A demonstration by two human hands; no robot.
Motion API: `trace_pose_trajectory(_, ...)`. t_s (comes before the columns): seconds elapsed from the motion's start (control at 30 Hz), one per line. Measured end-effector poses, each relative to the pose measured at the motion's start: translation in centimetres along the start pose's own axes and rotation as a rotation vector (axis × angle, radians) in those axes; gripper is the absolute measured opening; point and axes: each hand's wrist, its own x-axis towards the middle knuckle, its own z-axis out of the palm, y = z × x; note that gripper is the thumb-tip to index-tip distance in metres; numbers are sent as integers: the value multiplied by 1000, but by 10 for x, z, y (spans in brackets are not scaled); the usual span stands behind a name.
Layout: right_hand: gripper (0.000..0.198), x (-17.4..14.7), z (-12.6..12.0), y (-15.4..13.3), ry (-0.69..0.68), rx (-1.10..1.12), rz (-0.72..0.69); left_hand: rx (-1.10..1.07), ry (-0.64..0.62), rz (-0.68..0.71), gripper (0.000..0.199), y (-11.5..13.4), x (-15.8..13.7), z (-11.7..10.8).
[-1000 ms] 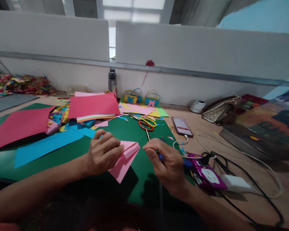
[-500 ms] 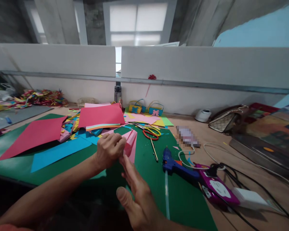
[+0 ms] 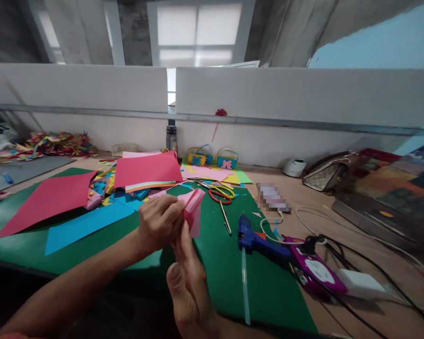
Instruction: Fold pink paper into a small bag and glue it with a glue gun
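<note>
My left hand [image 3: 159, 222] is closed on a folded piece of pink paper [image 3: 195, 201], whose upper end sticks out past the fingers over the green mat. Just below it, my right hand [image 3: 190, 278] has its fingers stretched out and pressed together against the paper and the left hand, thumb apart. Part of the paper is hidden by both hands. Beyond it lie scissors with red and yellow handles [image 3: 221, 194] and a pen [image 3: 225, 218]. A blue glue gun [image 3: 259, 242], with a clear glue stick [image 3: 245, 287] trailing from it, rests to the right.
Stacked red sheets [image 3: 148, 170], another red sheet [image 3: 49, 200] and a blue strip [image 3: 88, 228] lie left on the green mat [image 3: 226, 292]. Small paper bags [image 3: 226, 163] stand at the back. A purple power strip [image 3: 318, 270], cables and a phone [image 3: 273, 197] are right.
My right hand has turned more upright and shifted slightly left, its fingertips higher against the pink paper. The paper's upper end has tilted to the right. My left hand keeps its grip.
</note>
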Motion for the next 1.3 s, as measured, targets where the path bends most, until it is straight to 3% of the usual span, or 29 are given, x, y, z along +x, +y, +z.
trace_pose_trajectory(0.1, 71, -7, 5, 5, 1, -91, -56, -51, 37, -70, 14, 2, 7, -4)
trace_pose_trajectory(0.27, 74, -15, 1, 20, -21, -556, -296, -324, 87, -328, 12, 7, 17, -10)
trace_pose_trajectory(0.43, 78, -7, -7, 17, -13, -743, -345, -538, 37, -504, 12, 15, 14, -5)
trace_pose_trajectory(0.53, 79, -5, -8, 13, 12, -820, -305, -595, 24, -546, 13, 20, 11, -4)
trace_pose_trajectory(0.63, 78, -8, -10, 11, 74, -900, -232, -653, 18, -537, 12, 25, 8, -5)
trace_pose_trajectory(0.83, 80, -16, -14, 16, 162, -971, -242, -668, 3, -388, 11, 32, 2, -9)
trace_pose_trajectory(1.07, 67, -21, -23, 20, 176, -824, -133, -615, -62, -310, 11, 40, -2, -12)
trace_pose_trajectory(1.3, 56, -1, -42, -5, 322, -609, -143, -726, -221, -250, 32, 43, -7, -22)
